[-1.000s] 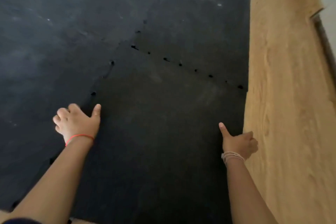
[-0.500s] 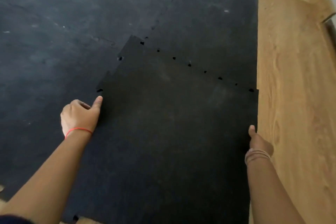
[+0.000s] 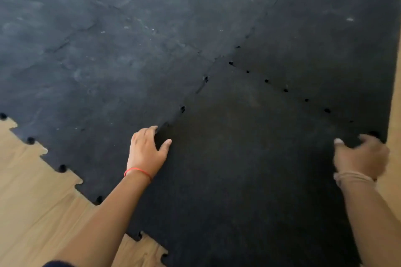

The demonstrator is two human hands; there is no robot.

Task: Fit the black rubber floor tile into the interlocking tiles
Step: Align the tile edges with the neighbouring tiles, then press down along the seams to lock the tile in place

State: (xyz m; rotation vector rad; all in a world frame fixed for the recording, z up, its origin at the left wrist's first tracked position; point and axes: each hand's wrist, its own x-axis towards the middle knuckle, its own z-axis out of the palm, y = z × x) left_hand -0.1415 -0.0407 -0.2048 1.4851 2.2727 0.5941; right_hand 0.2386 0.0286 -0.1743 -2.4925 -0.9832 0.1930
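The loose black rubber floor tile [image 3: 249,158] lies at the centre right, its toothed far and left edges against the interlocking tiles [image 3: 130,60]. Small dark gaps show along both seams. My left hand [image 3: 147,151], with a red thread at the wrist, holds the tile's left edge at the seam, thumb on top and fingers curled at the joint. My right hand [image 3: 362,156] is blurred. It grips the tile near its far right corner, thumb on the top face.
Laid black tiles cover the floor to the far left and far right [image 3: 325,28]. Wooden floor [image 3: 32,201] shows at the near left beyond the toothed tile edge, and as a strip [image 3: 395,158] along the right side.
The tile's far left corner, raised half a second ago, has come down against the seams. Both hands have slid forward along its edges. The view has swung left, showing wooden floor.
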